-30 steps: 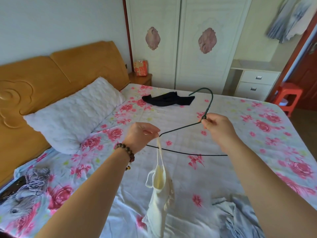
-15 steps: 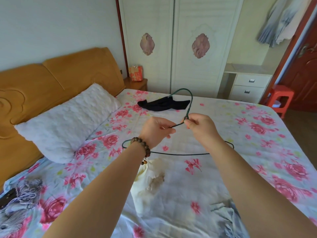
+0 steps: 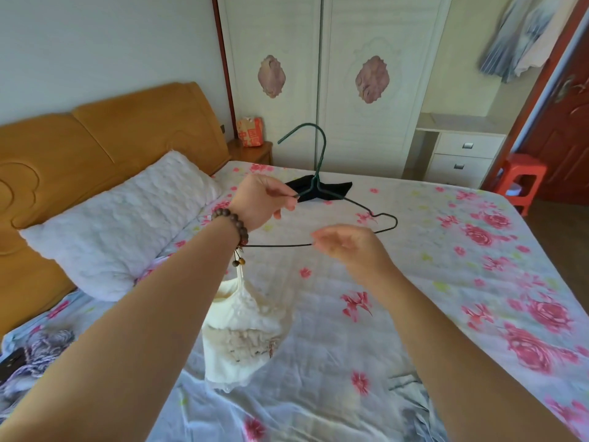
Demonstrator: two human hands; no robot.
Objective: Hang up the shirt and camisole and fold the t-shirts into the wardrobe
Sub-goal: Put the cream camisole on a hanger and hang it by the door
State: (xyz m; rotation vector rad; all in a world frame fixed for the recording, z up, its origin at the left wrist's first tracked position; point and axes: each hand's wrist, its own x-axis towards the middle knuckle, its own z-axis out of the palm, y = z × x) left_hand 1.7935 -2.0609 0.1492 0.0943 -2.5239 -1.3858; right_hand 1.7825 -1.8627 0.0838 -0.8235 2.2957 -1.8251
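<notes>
Two hands are raised over a bed [image 3: 414, 282] with a white sheet printed in pink roses. The left hand [image 3: 264, 199], with a bead bracelet [image 3: 232, 221] at the wrist, pinches the left sloping wire of a dark green hanger [image 3: 318, 186] between thumb and fingers, holding it up with the hook towards the far wall. The right hand [image 3: 347, 247] is blurred and sits at the hanger's bottom bar, its fingers loosely bent with the tips at the wire; whether they grasp the bar or only touch it cannot be told. A cream camisole [image 3: 242, 330] hangs by a thin strap that runs up behind the left wrist, where its top end is hidden, and the body drapes down between the two forearms, close above the sheet. A black garment [image 3: 334, 189] lies on the far side of the bed, just behind the hanger's neck. A white pillow [image 3: 118, 224] rests against the orange-brown headboard [image 3: 95, 138] on the left. Near the right forearm lies a crumpled grey-blue garment [image 3: 411, 393], and at the near left edge a grey patterned cloth [image 3: 41, 349]. The white wardrobe [image 3: 318, 74] stands shut at the far wall, with a red stool [image 3: 522, 180] to its right.
</notes>
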